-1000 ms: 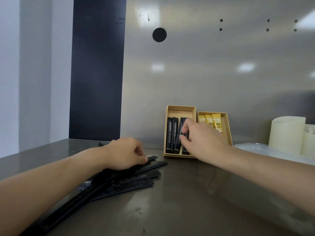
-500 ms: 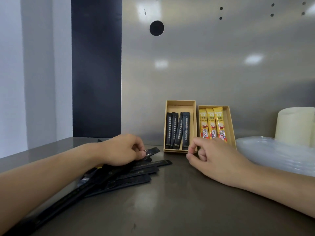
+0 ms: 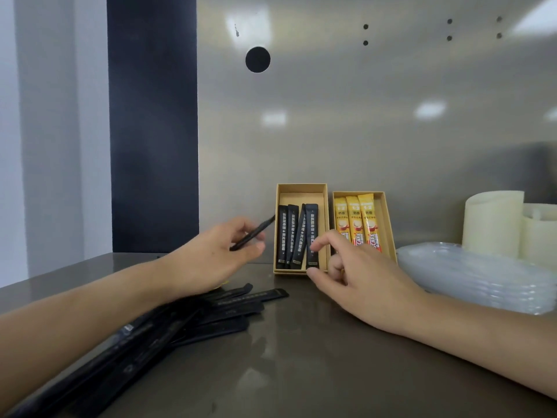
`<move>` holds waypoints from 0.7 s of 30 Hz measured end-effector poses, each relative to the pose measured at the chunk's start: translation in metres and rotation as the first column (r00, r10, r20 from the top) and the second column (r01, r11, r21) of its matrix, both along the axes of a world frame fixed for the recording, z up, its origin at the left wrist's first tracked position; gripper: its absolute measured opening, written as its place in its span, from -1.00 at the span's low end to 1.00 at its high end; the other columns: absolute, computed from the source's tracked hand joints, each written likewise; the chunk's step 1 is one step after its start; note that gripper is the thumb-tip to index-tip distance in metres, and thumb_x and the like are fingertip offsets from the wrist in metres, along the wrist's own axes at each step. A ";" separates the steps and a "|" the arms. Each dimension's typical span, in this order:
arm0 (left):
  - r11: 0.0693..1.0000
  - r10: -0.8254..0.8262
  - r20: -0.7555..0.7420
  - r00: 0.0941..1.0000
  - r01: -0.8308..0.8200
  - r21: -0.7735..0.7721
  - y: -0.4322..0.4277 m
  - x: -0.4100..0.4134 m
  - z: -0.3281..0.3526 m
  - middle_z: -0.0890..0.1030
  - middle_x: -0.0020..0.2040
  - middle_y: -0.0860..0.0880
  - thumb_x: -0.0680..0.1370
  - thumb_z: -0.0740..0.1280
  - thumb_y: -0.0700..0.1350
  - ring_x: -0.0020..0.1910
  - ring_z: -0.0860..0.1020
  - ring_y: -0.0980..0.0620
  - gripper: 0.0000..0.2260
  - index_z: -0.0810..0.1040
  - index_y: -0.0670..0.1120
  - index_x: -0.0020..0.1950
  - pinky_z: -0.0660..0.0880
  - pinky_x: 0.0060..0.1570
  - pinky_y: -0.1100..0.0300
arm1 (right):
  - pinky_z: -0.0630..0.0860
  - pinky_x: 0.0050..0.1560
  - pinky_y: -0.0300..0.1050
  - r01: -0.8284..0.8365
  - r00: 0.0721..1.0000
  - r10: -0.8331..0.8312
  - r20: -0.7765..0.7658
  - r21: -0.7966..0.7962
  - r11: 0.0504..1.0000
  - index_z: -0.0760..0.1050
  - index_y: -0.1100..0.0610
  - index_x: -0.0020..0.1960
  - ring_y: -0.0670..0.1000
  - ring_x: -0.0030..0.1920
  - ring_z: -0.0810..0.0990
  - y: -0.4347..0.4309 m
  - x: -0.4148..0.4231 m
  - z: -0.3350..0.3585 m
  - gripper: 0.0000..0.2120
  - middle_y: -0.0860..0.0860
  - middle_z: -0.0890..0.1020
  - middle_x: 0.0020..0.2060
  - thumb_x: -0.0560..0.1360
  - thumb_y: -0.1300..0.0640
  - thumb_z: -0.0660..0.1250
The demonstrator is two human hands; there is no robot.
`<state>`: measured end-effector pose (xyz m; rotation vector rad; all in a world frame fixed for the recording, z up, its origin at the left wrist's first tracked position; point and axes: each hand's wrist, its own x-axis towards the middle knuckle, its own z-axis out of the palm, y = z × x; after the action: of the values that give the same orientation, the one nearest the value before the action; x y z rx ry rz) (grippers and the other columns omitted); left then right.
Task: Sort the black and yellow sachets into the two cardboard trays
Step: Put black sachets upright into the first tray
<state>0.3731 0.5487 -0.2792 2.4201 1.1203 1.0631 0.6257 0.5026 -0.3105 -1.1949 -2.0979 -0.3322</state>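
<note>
Head view: the left hand (image 3: 211, 257) is raised off the tabletop (image 3: 301, 357), its fingers (image 3: 256, 236) pinched shut on one black sachet (image 3: 251, 233); the sachet's long axis runs up and to the right, its free tip touching or just short of the left wall of the left cardboard tray (image 3: 301, 188), so the coming move turns on that short gap, the tray lying directly right of the held tip; the left hand is the nearer one to the sachet, while the right hand (image 3: 358, 282) sits in front of both trays with fingers (image 3: 322, 239) loosely spread and holding nothing, its forefinger over the near-right part of the left tray. Four black sachets (image 3: 297, 236) lie lengthwise in that tray, one of them slanted; three yellow sachets (image 3: 357, 221) lie side by side in the right cardboard tray (image 3: 388, 224); a loose pile of black sachets (image 3: 180, 324) remains at the near-left of the tabletop, under the left forearm.

Against half a second ago: the left hand, then pressed low on the pile, has lifted a sachet clear and carried it towards the tray; the right hand, then curled, has opened and moved closer to the trays; the trays' contents are unchanged.
</note>
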 end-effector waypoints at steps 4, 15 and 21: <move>0.985 -0.151 -0.117 0.982 0.140 -0.097 -0.008 0.005 -0.005 0.33 -0.42 0.09 0.67 0.24 0.06 -0.42 0.30 0.08 -0.78 0.67 0.04 0.06 0.28 -0.34 0.15 | 0.52 -0.29 -0.18 -0.079 0.997 0.080 -0.020 0.044 0.996 0.18 -0.24 0.45 -0.20 -0.30 0.59 0.001 0.001 0.000 -0.53 -0.17 0.63 -0.23 0.60 -0.20 0.25; 0.990 -0.139 -0.187 0.972 0.136 -0.029 -0.023 0.012 -0.003 0.69 -0.24 0.10 0.62 0.36 0.03 -0.32 0.58 0.08 -0.91 0.58 0.06 -0.05 0.51 -0.25 0.26 | 0.43 -0.33 -0.20 -0.138 0.974 0.151 -0.170 0.084 0.987 0.57 -0.10 -0.08 -0.08 -0.37 0.55 0.005 0.000 0.000 -0.92 -0.16 0.60 -0.26 0.57 -0.05 0.37; 0.996 -0.088 0.053 0.995 0.089 -0.022 -0.016 0.000 0.010 0.71 -0.16 0.03 0.67 0.26 -0.01 -0.47 0.48 0.04 -0.82 0.57 -0.01 -0.08 0.38 -0.53 0.34 | 0.39 -0.34 -0.28 -0.136 0.932 0.096 -0.350 -0.091 0.987 0.47 -0.12 -0.11 -0.16 -0.47 0.45 0.007 0.003 0.003 -0.85 -0.10 0.57 -0.33 0.64 -0.03 0.26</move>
<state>0.3729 0.5330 -0.2687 2.3855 0.9935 1.0720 0.6288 0.5101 -0.3074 -1.0966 -1.8861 0.0521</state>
